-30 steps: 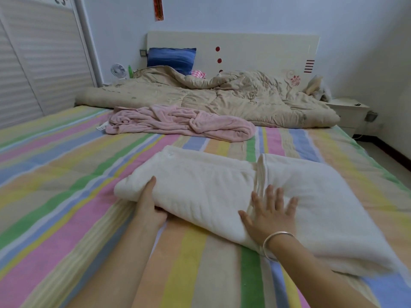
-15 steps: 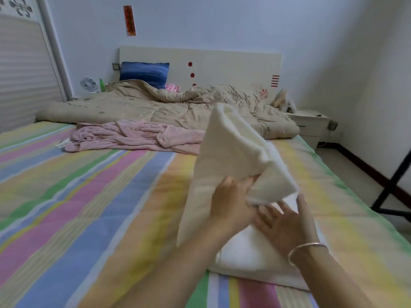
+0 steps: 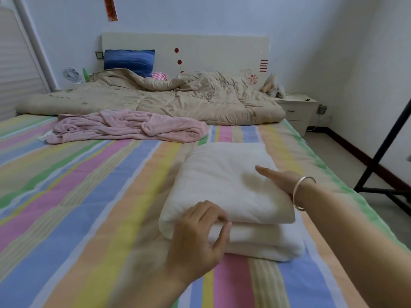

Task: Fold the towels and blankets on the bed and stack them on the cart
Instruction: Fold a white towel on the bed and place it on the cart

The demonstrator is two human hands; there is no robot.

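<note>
One thick cream blanket (image 3: pixel 229 196), folded, lies by the right edge of the striped bed (image 3: pixel 89 185), pinched at its near fold by the left hand (image 3: pixel 198 238) and pressed by the right hand (image 3: pixel 280 181) laid flat, while the crumpled pink towel (image 3: pixel 126 126) and tan quilt (image 3: pixel 166 101) are left to be folded, nothing carted.

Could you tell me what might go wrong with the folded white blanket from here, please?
The white blanket is thick and puffy; if the right hand stops pressing its top, the fold may spring open. The left hand pinches only the near corner, so lifting from there could unroll the layers.
</note>
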